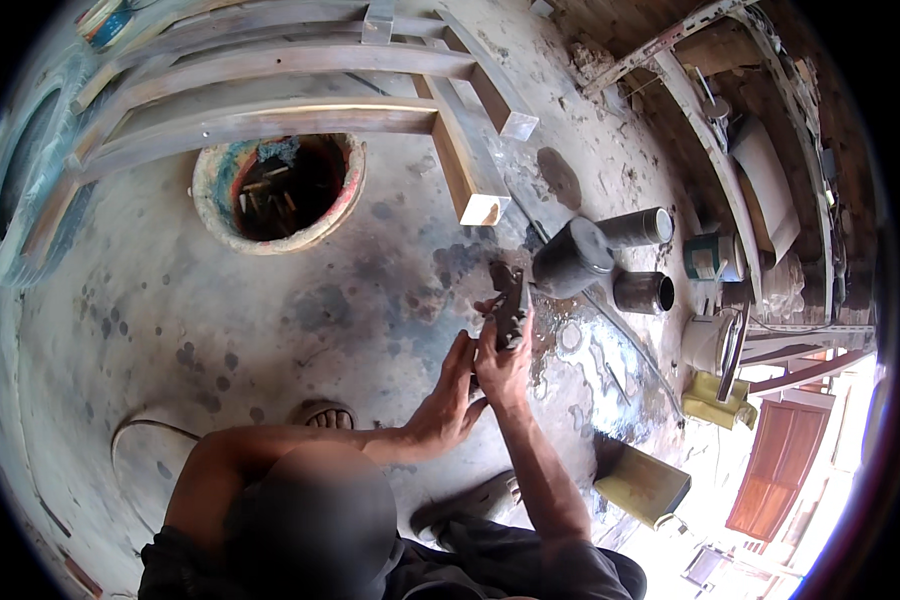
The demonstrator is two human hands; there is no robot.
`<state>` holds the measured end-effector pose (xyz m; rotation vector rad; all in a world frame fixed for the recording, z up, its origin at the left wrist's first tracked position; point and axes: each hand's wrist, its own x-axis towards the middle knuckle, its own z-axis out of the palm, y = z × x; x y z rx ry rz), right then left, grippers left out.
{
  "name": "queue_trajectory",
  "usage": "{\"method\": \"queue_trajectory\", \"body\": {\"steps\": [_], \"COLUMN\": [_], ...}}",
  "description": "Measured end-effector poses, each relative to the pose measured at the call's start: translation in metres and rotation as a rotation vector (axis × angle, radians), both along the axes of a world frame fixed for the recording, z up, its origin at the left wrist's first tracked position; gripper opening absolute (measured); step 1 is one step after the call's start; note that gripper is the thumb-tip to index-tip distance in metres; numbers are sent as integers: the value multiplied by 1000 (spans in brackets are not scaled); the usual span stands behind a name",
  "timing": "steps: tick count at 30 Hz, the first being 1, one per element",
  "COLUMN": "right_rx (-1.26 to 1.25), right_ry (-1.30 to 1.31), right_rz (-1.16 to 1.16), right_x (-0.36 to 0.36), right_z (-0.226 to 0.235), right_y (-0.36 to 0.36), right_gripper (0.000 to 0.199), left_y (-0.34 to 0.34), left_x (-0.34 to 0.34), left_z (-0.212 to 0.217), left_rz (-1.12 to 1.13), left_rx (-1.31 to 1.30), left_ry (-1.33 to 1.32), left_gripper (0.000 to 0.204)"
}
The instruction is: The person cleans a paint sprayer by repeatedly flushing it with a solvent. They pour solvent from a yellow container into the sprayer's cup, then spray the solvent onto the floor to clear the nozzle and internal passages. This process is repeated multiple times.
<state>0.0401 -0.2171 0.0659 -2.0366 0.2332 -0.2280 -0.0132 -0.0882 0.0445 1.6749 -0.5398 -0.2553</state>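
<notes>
My right hand (503, 370) is closed around a dark, knobbly object (511, 305) with an uneven surface; its exact kind cannot be made out. Against that wrist, my left hand (445, 405) curls its fingers and thumb around a small dark part, mostly hidden between the two hands. Just beyond the held object is a dark grey pot (572, 258); whether they touch is unclear. Two dark cylindrical cans, one longer (635, 228) and one shorter (644, 292), are beside the pot.
A wooden frame (290, 118) spans the far left, above a paint-crusted tub (350, 195) with sticks in it. A wrapped tyre-like ring (55, 150) is at far left. Wet, stained floor lies around the cans. A yellowish tin (642, 484) and white bucket (708, 343) stand right.
</notes>
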Motion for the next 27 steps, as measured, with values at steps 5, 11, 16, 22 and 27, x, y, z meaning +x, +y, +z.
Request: {"method": "queue_trajectory", "body": {"steps": [5,11,16,22,27], "right_rx": [63,118,119,302,190], "right_ry": [-10,45,113,184,82], "right_rz": [-92,-71,-63,-24,40], "right_x": [-10,0,11,24,22], "right_z": [-42,-52,-62,-39,-59], "right_y": [2,15,14,35,28], "right_gripper": [60,54,55,57,55], "left_y": [25,83,96,98,100], "left_x": [-29,-55,-49,-49,-45], "left_z": [-17,-21,-26,-33,-41], "left_rz": [-68,-170,-253,-282,-272], "left_rx": [114,158,163,168,132], "left_ry": [-60,64,-28,-95,-112], "left_gripper": [88,68,59,49,47]}}
